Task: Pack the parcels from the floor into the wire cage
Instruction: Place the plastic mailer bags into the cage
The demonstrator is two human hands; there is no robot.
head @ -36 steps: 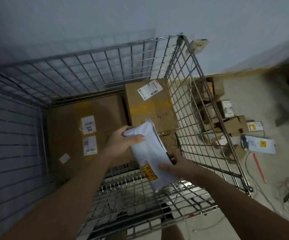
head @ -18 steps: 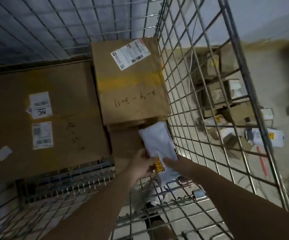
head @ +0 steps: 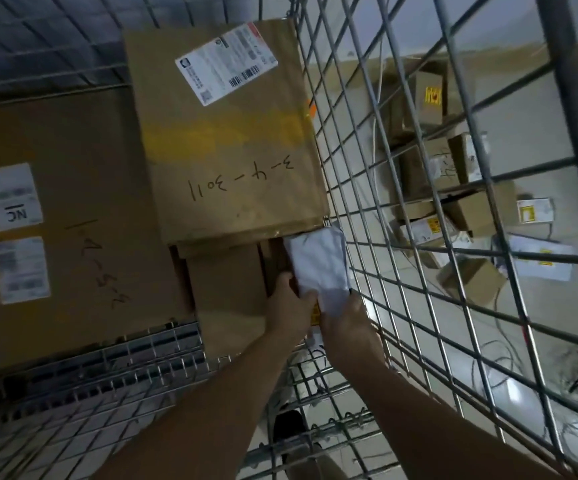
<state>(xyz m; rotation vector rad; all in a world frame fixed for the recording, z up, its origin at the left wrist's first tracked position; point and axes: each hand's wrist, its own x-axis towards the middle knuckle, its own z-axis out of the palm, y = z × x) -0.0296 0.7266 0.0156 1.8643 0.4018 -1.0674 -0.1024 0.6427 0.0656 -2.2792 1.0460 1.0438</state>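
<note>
Both hands, left [head: 289, 306] and right [head: 348, 325], grip a white mailer bag [head: 318, 268] with curled fingers. It sits between a cardboard box [head: 228, 282] and the wire cage [head: 367, 168] wall.

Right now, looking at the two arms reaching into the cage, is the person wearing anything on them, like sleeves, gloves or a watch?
Nothing that shows. Both forearms are bare as far up as the picture reaches, with no sleeve edge in view. The left hand and the right hand wear no gloves, and no watch, band or ring can be seen. These are ordinary human hands, with no cables or markings.
</note>
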